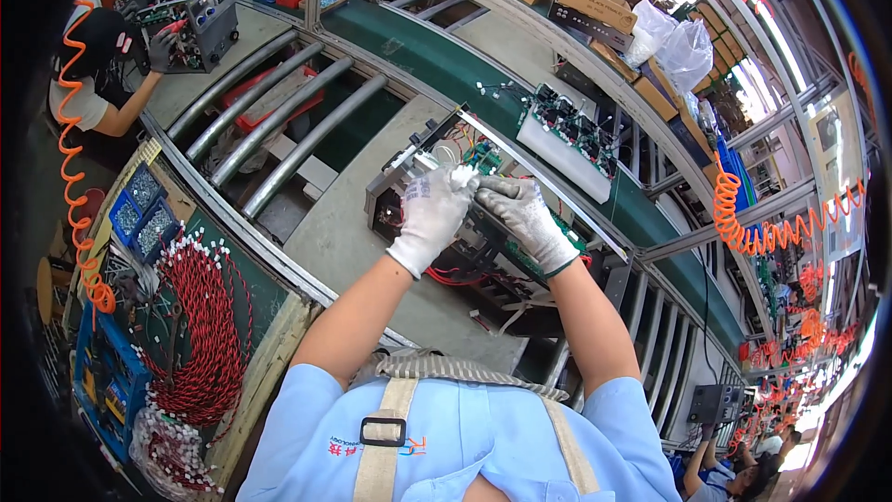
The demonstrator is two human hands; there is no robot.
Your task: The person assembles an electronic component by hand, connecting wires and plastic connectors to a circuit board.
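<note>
Both my hands wear white knit gloves and meet over an open electrical chassis [386,177] with green circuit boards [485,160] and wires inside. My left hand [432,209] has its fingers pinched together near a small white part at the fingertips. From the other side my right hand [527,221], its grey fingertips closed, touches the same spot. What the fingers hold is too small and covered to name. Red wires [455,276] loop out below the hands along the near side of the chassis. The gloves hide part of the boards.
A bundle of red-and-black twisted wires [200,316] and blue screw bins [139,200] lie on the left bench. Metal rollers [311,144] flank the chassis. Beyond, circuit boards with a white plate [562,153] rest on a green belt. Orange coiled hoses [743,218] hang at right. A co-worker [102,84] handles another unit.
</note>
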